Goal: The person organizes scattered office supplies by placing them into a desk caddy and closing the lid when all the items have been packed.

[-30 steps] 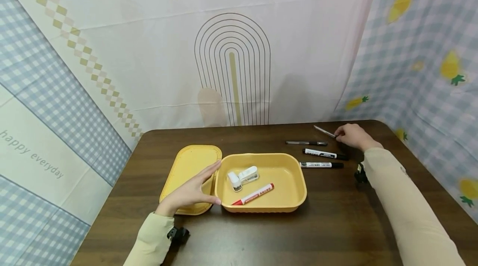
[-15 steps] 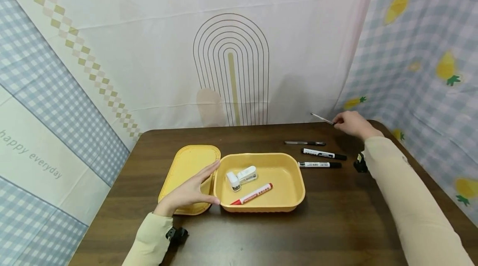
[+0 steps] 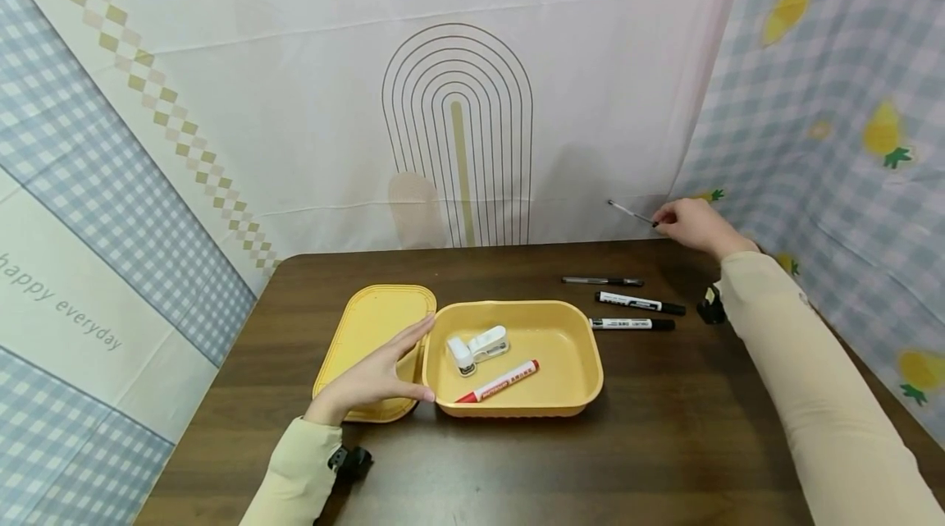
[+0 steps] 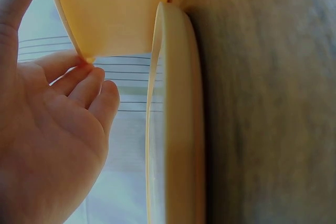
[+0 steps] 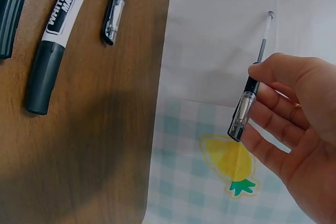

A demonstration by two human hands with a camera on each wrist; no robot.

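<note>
Head view: the right hand (image 3: 697, 226) holds a clear-barrelled pen (image 3: 631, 213) up off the table (image 3: 517, 468), near its back right corner. Thumb and fingers pinch the pen by its dark middle, just beyond the clipped cap, as the right wrist view shows; its other end slants up and away to the left. The left hand (image 3: 380, 378) has thumb and fingers spread wide along the left side of the box (image 3: 513, 411), touching its rim; it seems to be steadying the box more than gripping it. The lid (image 3: 369, 325) lies just left of the box, partly beneath that hand.

The step in hand looks like picking up the pen for packing. A stapler (image 3: 489, 343), a small white bottle (image 3: 462, 356) and a red marker (image 3: 498, 382) already lie in the box, while a second pen (image 3: 602, 281), an upper marker (image 3: 639, 304) and a lower marker (image 3: 632, 324) lie on the table to its right.

The next move probably calls for carrying the pen left and toward the person, above those three, then lowering it past the rim into the box's bare right part. Turning it level first should help it lie flat; the left hand can stay put.
</note>
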